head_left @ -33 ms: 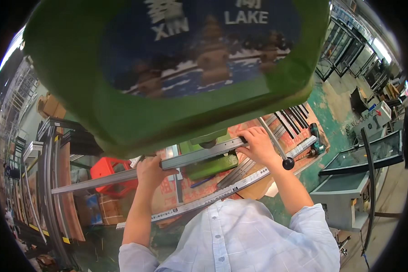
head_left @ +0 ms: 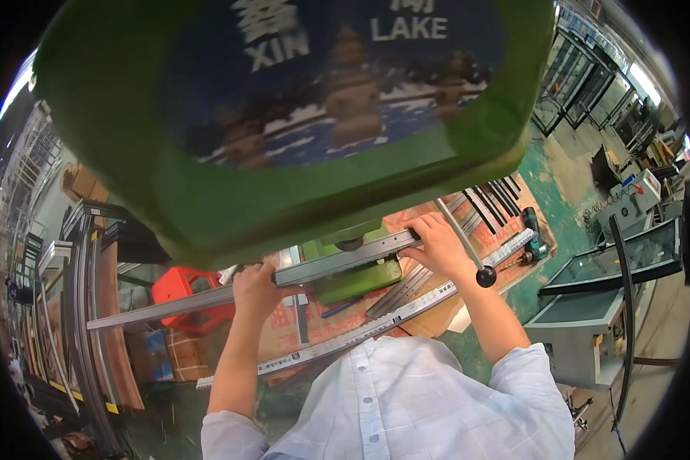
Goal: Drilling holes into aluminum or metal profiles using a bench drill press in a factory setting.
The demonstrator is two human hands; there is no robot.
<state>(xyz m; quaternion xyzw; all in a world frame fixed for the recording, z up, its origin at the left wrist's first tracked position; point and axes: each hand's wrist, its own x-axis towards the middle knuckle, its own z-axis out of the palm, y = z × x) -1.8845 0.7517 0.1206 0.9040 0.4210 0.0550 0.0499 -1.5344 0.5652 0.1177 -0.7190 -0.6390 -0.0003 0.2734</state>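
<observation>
A: And here we are, dead centre: the long grey metal profile [head_left: 326, 267] slants from the left of the frame up to just right of the middle!

B: Who's got it?

A: Both hands! The left hand [head_left: 254, 291] grips it left of centre, fingers over the top, thumb along the near edge.

B: And the other?

A: The right hand [head_left: 437, 244] grasps the right end, just beside a lever [head_left: 460, 232] tipped with a black ball knob [head_left: 486, 276].

B: What's that looming over the top?

A: A big green machine [head_left: 345, 195], filling the upper middle, with a green base [head_left: 360, 282] showing below the profile.

B: Anything round the edges?

A: A red stool [head_left: 178, 295] left of centre, a long white strip [head_left: 345, 342] running across the lower middle, and right of centre a power drill [head_left: 533, 236] lies near the strip's upper end!
</observation>
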